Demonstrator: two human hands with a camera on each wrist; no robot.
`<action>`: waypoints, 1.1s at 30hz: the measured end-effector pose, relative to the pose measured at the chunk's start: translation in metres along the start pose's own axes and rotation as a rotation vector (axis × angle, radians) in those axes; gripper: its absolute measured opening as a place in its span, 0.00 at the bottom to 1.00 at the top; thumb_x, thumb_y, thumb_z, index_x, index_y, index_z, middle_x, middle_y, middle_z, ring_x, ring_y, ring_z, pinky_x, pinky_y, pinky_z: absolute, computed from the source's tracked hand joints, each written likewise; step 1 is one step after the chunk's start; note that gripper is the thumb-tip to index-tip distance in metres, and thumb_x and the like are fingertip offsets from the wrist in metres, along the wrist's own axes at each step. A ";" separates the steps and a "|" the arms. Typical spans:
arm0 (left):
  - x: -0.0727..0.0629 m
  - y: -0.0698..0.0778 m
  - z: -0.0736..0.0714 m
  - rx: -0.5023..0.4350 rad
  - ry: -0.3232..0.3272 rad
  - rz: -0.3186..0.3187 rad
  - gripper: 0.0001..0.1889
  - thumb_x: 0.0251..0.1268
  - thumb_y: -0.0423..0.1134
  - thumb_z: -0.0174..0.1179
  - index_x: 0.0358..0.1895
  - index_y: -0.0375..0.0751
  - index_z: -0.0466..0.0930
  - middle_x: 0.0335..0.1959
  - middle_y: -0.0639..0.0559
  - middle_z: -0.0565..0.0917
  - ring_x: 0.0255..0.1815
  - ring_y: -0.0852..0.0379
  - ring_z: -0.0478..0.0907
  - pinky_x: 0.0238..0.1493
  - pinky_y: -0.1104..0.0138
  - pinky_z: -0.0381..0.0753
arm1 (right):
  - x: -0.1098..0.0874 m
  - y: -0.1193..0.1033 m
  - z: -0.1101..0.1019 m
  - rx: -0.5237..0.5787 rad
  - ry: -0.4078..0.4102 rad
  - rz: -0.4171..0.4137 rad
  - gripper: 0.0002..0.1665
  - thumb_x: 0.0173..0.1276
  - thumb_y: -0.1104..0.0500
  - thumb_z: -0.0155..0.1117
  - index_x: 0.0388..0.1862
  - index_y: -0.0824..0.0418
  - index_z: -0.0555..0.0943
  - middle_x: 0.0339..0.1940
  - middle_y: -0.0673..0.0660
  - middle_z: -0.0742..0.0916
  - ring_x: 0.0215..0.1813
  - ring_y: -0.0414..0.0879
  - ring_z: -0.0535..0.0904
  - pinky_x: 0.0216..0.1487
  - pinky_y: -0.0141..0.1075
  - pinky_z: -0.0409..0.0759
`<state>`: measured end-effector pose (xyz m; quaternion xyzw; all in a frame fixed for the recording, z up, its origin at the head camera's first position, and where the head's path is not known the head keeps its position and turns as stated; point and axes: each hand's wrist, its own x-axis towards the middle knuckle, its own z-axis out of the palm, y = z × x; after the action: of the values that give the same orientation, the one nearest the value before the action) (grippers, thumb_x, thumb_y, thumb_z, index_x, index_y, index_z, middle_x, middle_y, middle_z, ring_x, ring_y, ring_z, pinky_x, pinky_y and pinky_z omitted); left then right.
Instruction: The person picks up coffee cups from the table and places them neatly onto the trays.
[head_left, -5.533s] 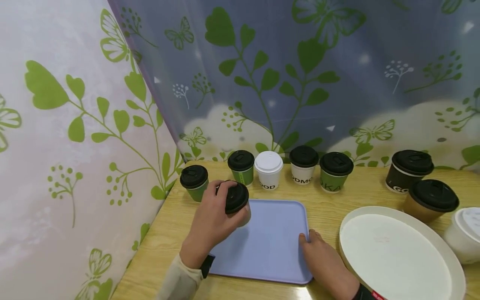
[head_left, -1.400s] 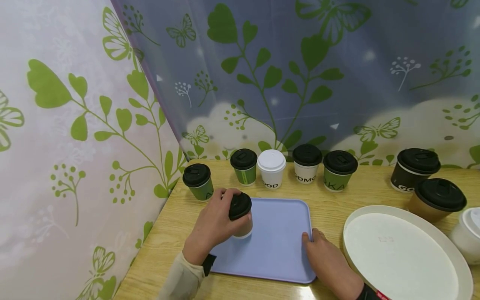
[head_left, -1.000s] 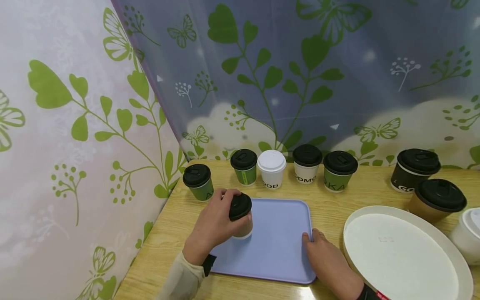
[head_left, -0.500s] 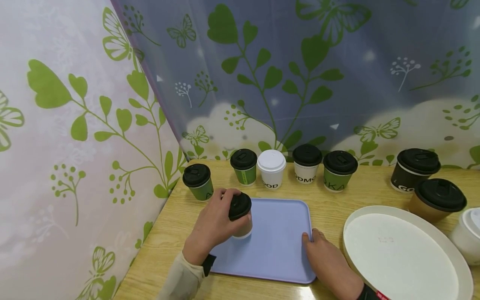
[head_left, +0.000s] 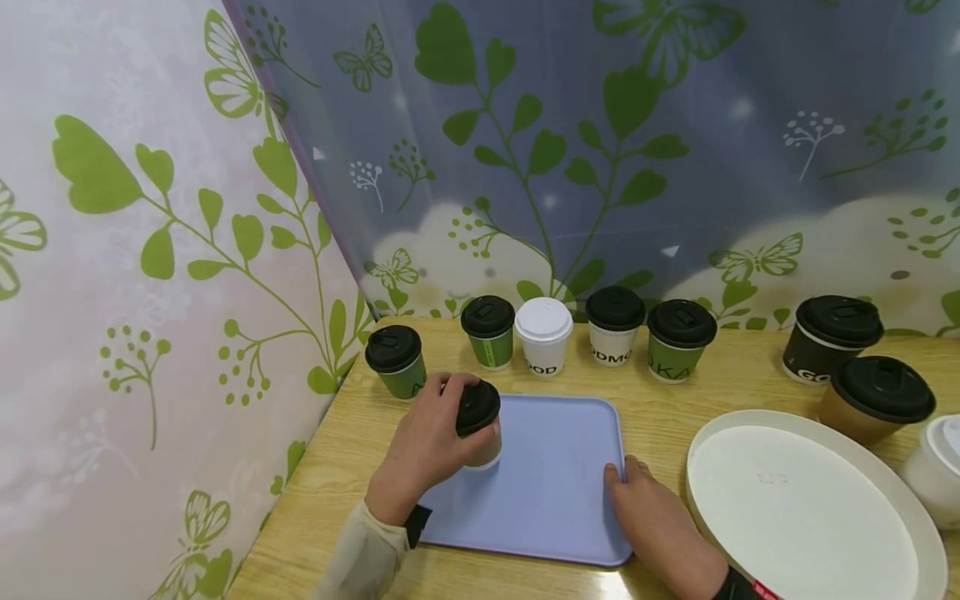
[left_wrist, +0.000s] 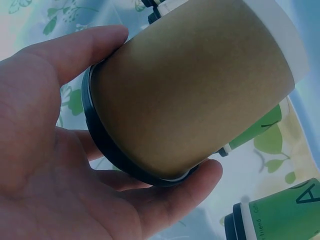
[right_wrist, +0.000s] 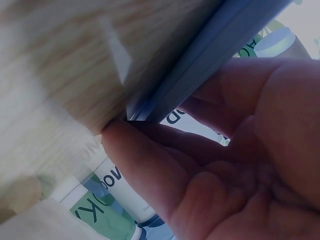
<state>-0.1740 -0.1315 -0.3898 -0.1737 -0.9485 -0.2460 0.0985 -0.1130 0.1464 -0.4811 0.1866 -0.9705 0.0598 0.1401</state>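
Observation:
My left hand [head_left: 423,446] holds a brown paper coffee cup [left_wrist: 190,95] by its black lid [head_left: 480,407], fingers and thumb spread around the lid's rim. The cup is upright over the left part of a blue-lilac rectangular tray [head_left: 558,492]; its base overlaps the tray's surface in the head view. At the tray's right edge, my right hand [head_left: 656,521] grips the rim, thumb on top and fingers along the outer side. In the right wrist view, a fingertip [right_wrist: 117,135] sits low beside the tray's edge, close to the wooden table.
Behind the tray stand green cups [head_left: 491,343] [head_left: 675,354], a white-lidded cup [head_left: 543,346] and a black-lidded white cup [head_left: 611,337]. Another green cup [head_left: 397,367] is at left. Right lies a round white tray [head_left: 810,508], near black [head_left: 813,354], brown [head_left: 855,417] and white [head_left: 937,467] cups.
Since the earliest frame, the left hand has brought the cup down and nearer over the tray. In the last half second it shifts slightly back. The right hand stays at the tray's edge.

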 end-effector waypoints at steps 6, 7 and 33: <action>0.001 -0.003 0.002 0.011 0.019 0.006 0.31 0.63 0.51 0.72 0.65 0.42 0.76 0.61 0.36 0.74 0.54 0.43 0.79 0.51 0.47 0.83 | 0.000 0.000 -0.001 -0.003 -0.016 -0.003 0.15 0.62 0.76 0.65 0.49 0.74 0.85 0.45 0.78 0.83 0.44 0.66 0.85 0.30 0.52 0.84; 0.002 -0.004 0.002 0.013 0.023 0.006 0.30 0.63 0.51 0.72 0.64 0.42 0.75 0.61 0.36 0.74 0.54 0.43 0.79 0.51 0.47 0.83 | 0.001 0.001 -0.001 -0.005 -0.017 -0.004 0.15 0.62 0.76 0.65 0.49 0.74 0.85 0.45 0.78 0.83 0.45 0.66 0.85 0.30 0.51 0.84; 0.008 -0.016 0.007 0.031 0.044 -0.046 0.30 0.63 0.50 0.73 0.64 0.42 0.74 0.61 0.33 0.73 0.55 0.38 0.76 0.52 0.45 0.83 | 0.000 0.001 0.002 -0.013 0.029 -0.019 0.15 0.61 0.76 0.66 0.47 0.73 0.85 0.44 0.76 0.83 0.42 0.64 0.84 0.27 0.50 0.83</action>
<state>-0.1879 -0.1393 -0.4010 -0.1446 -0.9535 -0.2373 0.1165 -0.1138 0.1472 -0.4834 0.1939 -0.9670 0.0547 0.1558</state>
